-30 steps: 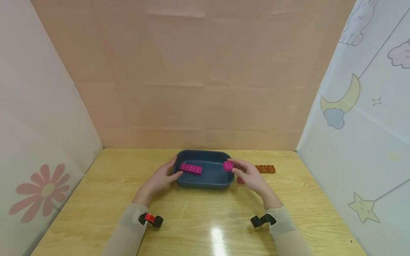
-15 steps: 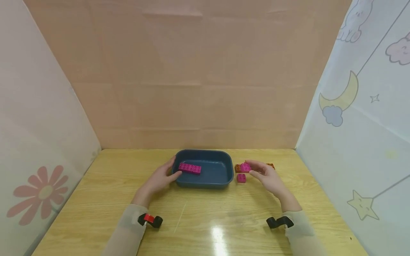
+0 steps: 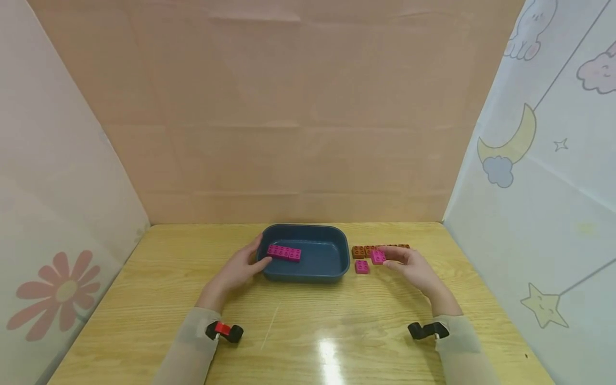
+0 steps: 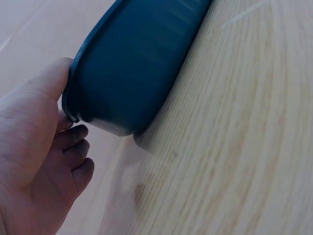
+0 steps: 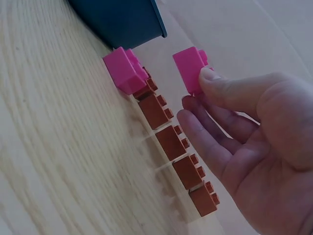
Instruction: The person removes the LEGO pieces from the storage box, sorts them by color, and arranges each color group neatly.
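My left hand [image 3: 240,271] holds the left end of a dark blue plastic tray [image 3: 323,262]; in the left wrist view its thumb lies on the tray's rim [image 4: 68,85]. A short row of pink toy building bricks [image 3: 284,252] lies inside, towards the left. Right of the tray, my right hand [image 3: 416,271] pinches a square pink brick [image 3: 378,258] between thumb and fingers, seen closer in the right wrist view as a raised pink brick [image 5: 188,71]. Another pink brick [image 3: 362,267] rests on the table to its left.
Behind the held brick runs a row of several orange-brown bricks [image 3: 358,252], partly covered by my right hand. The wooden table [image 3: 298,321] ends at a pinkish-brown backdrop [image 3: 303,160]. Patterned white panels [image 3: 544,214] stand at the sides.
My right hand has carried the pink brick from over the tray's right side to the right, ending just in front of the orange-brown row. My left hand stays at the tray.
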`<state>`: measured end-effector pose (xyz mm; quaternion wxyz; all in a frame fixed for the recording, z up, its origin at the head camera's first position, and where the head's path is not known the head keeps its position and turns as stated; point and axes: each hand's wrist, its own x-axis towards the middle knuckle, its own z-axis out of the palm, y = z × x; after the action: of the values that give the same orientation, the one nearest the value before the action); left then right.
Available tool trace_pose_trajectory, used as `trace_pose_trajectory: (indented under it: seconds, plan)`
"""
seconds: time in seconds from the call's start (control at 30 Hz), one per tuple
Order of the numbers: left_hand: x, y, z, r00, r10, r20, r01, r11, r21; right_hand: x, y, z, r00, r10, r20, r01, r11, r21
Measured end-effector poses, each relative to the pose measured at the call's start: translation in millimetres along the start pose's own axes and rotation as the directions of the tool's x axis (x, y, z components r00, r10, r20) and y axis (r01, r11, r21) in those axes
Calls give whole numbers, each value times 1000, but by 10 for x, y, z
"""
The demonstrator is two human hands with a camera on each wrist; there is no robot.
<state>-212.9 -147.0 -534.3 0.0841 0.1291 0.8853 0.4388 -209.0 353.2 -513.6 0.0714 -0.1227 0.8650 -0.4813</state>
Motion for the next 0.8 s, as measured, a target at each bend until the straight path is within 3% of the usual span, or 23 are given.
trace_pose_trajectory:
  seconds: [0.27,0.8]
  plan:
    - [-1,2,-3,1000,29,1,-29,1000,6,22,185,22,996,64,70,-64,998,-1]
    - [-8,-9,-8,1000,19,0,-19,999,36,38,255,101,994,90,56,-90,996,-10]
